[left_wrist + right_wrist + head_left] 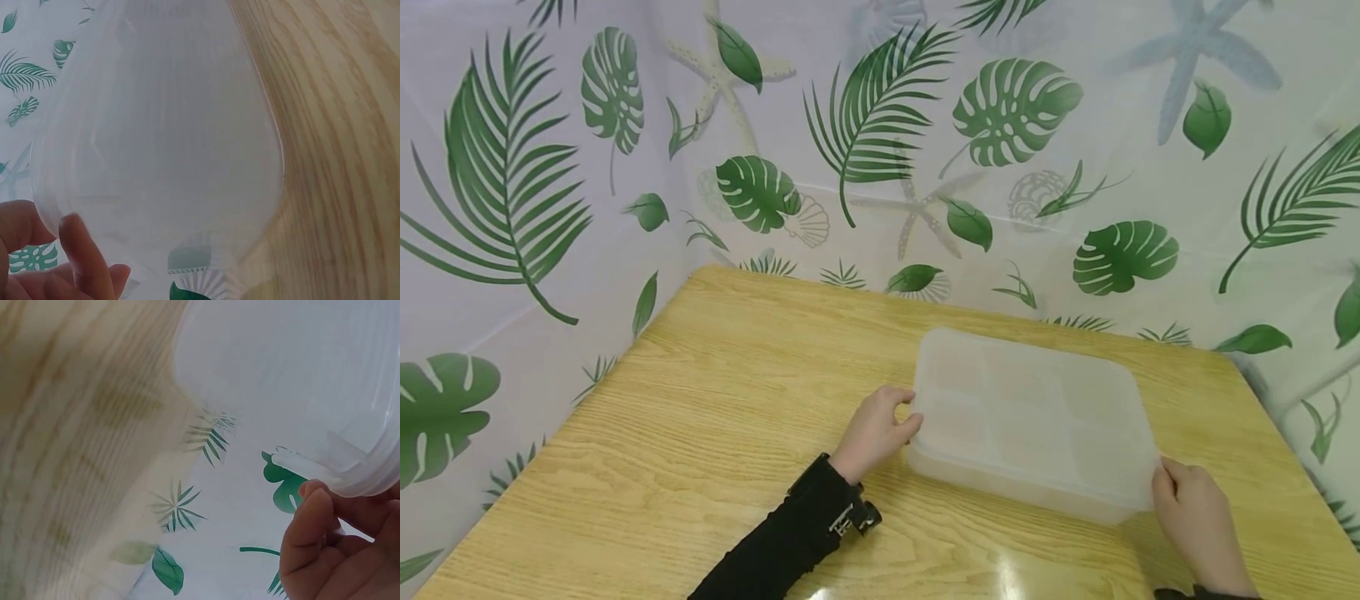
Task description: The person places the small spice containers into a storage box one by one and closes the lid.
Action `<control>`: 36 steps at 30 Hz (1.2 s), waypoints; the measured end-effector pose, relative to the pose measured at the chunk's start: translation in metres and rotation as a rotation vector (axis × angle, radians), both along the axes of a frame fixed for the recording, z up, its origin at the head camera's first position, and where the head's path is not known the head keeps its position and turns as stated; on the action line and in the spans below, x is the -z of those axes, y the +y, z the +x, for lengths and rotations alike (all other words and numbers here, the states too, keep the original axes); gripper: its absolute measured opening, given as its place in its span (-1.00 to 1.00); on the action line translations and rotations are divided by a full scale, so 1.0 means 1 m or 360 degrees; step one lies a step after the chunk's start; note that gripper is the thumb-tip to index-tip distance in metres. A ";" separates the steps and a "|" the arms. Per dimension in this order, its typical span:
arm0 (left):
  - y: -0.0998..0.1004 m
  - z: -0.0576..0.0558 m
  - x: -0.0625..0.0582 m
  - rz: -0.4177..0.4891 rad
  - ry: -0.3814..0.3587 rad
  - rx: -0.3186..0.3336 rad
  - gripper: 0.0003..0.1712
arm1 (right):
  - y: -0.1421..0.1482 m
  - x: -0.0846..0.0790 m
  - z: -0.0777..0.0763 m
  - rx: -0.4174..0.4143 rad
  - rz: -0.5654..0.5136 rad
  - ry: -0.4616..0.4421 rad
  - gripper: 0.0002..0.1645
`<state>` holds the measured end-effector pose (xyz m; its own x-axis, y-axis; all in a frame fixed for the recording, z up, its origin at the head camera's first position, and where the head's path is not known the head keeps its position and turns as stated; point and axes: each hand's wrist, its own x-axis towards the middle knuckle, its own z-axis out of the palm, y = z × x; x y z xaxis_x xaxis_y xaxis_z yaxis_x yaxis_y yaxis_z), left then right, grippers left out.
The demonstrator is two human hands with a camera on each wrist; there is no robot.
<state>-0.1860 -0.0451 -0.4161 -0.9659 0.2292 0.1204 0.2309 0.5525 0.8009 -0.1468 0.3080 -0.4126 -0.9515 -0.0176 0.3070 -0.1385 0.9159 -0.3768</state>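
A translucent white plastic storage box (1033, 417), with the outlines of several compartments showing through its top, is between my two hands over the right half of the table. My left hand (876, 429) holds its left end, thumb and fingers at the rim. At the near right corner, my right hand (1197, 517) grips the rim. The right wrist view shows the fingertips (315, 490) by a small tab at the rim. In the left wrist view the box's smooth underside and side (169, 125) face the camera, above the wood-grain surface.
The wood-grain table (715, 400) extends to the left and in front of the box. A white curtain (880, 100) printed with green leaves, starfish and shells hangs behind the table and along its left side. A black strapped device (850, 508) sits on my left wrist.
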 end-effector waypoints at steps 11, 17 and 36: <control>0.000 0.000 0.002 0.0134 -0.0177 0.0080 -0.47 | 0.005 0.001 -0.001 0.0010 -0.0089 -0.0409 -0.43; 0.004 0.001 0.002 0.0105 -0.0222 0.0104 -0.47 | 0.006 0.002 -0.003 0.0023 -0.0183 -0.0550 -0.37; 0.005 0.000 0.008 0.0113 -0.0224 0.0108 -0.47 | 0.005 0.007 0.000 0.0037 -0.0225 -0.0425 -0.41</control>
<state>-0.1861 -0.0403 -0.4244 -0.9569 0.2903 0.0034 0.1488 0.4805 0.8643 -0.1466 0.3129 -0.4197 -0.9986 0.0302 0.0440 0.0029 0.8536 -0.5209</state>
